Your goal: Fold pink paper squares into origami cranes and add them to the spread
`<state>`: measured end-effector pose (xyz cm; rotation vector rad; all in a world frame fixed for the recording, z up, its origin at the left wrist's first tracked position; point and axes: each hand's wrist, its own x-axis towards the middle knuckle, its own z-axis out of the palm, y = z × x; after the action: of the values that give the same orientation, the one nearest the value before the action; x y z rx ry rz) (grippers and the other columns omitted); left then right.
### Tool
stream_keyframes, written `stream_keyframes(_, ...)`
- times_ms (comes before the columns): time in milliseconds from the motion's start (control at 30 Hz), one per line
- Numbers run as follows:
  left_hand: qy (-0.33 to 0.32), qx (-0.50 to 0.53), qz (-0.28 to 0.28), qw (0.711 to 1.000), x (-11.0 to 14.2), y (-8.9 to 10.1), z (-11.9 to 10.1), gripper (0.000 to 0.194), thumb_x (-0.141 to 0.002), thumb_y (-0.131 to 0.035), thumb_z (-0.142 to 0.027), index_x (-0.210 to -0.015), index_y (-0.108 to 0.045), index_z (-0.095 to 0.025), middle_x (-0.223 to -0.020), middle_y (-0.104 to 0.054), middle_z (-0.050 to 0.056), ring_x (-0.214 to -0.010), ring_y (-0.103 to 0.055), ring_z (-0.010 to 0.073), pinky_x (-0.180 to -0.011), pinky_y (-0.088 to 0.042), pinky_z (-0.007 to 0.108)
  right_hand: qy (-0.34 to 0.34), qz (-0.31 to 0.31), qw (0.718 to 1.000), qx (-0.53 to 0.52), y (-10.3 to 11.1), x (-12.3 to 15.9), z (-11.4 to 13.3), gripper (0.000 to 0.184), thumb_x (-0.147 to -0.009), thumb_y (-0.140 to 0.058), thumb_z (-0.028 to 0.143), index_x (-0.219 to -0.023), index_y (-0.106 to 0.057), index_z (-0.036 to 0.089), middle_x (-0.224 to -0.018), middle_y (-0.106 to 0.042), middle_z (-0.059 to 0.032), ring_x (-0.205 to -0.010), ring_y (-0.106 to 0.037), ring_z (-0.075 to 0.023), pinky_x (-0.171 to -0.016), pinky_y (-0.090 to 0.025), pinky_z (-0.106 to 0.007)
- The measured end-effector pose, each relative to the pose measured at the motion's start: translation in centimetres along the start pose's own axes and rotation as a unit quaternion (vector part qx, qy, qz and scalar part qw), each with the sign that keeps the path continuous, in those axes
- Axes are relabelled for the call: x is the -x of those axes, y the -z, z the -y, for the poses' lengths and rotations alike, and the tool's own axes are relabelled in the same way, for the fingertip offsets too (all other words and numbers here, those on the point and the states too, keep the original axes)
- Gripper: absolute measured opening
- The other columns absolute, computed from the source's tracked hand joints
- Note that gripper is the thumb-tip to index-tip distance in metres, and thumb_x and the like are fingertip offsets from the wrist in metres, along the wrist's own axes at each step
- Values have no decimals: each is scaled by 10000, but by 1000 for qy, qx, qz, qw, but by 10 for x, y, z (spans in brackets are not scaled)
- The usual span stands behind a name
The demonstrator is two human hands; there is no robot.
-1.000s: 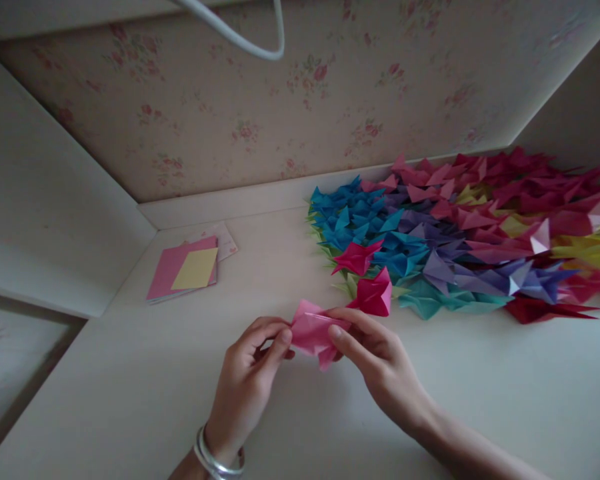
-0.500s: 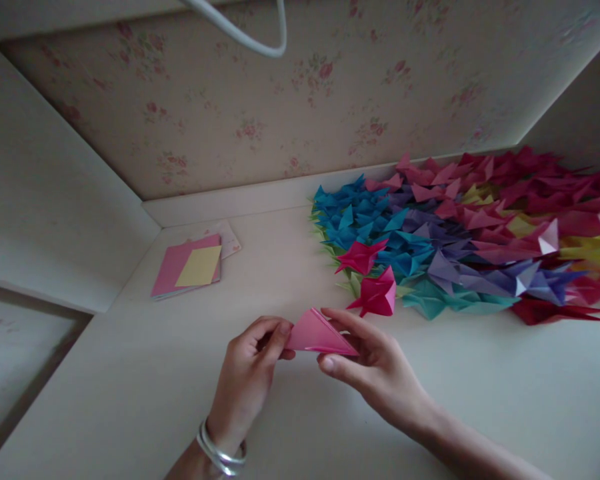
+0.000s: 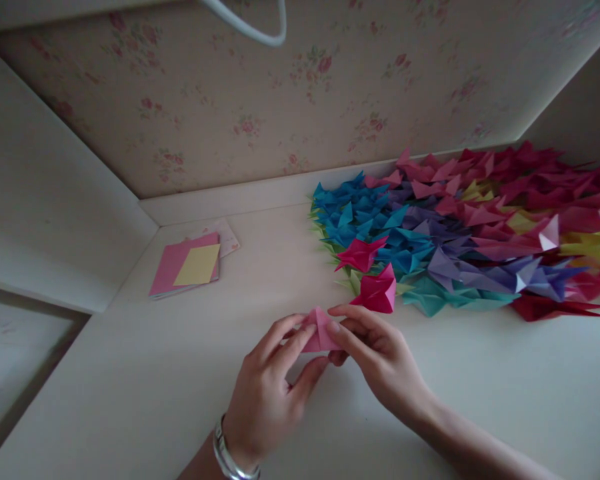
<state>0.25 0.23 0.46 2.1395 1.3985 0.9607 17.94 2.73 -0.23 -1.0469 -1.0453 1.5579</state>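
Our worktop [image 3: 165, 387] bears a heap [image 3: 410, 250] of folded shapes. Nearer, our left hand [image 3: 267, 393] has just drawn its thumb clear, fingers touching, hold unclear; our right hand [image 3: 385, 350], well apart from the paper stack [image 3: 166, 267], pinches and apparently steadies the pink paper [image 3: 320, 339] between them. We see no container.

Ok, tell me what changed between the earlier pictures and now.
The left hand shifted right, its thumb coming off the pink paper. The right hand has its thumb back on it. The paper, loosely folded at first, now looks triangular. Stack and pile stayed put.
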Motion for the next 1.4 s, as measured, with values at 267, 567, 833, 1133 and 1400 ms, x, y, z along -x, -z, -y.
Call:
stream_keyframes(267, 64, 132, 67, 987, -8, 7, -11, 253, -946, -557, -181, -1171, -665, -227, -1149, -702, 77, -1002, -671, 196, -871, -551, 275, 58, 52, 990, 116, 0, 6, -2, 231, -886, -692, 348, -1051, -605, 211, -881, -713, -29, -789, -688, -168, -696, -539, -266)
stream_keyframes(567, 117, 171, -5, 978, 2, -2, 0, 226, -949, -581, -208, -1167, -538, -247, -992, -712, 24, -882, -701, 158, -787, -577, 263, 137, 57, 975, 165, 0, 6, -1, 199, -944, -602, 281, -1125, -659, 221, -1135, -594, -81, -995, -657, -191, -819, -602, -285)
stream_keyframes(833, 92, 158, 63, 981, -2, 7, -9, 344, -986, -475, -199, -1304, -587, -266, -1290, -532, 89, -1073, -643, 200, -880, -581, 289, 194, 70, 960, 189, 0, 8, -5, 372, -934, -601, 164, -1284, -635, 284, -1243, -636, -77, -1037, -690, -187, -836, -618, -248)
stream_keyframes(1133, 101, 196, 92, 971, 0, 2, -1, 486, -933, -604, -233, -1402, -505, -309, -1444, -513, 65, -1260, -567, 271, -1005, -548, 369, 140, 82, 979, 127, 0, 6, -12, 447, -895, -670, 217, -1330, -582, 271, -1152, -718, -68, -953, -744, -221, -829, -642, -341)
stream_keyframes(1400, 171, 348, 121, 914, -6, 10, -9, 458, -949, -597, -287, -1399, -510, -290, -1330, -644, 83, -1104, -676, 250, -856, -605, 329, 105, 78, 984, 120, 0, 6, -6, 349, -901, -669, 248, -1239, -589, 216, -1097, -744, -88, -951, -743, -229, -823, -636, -346)
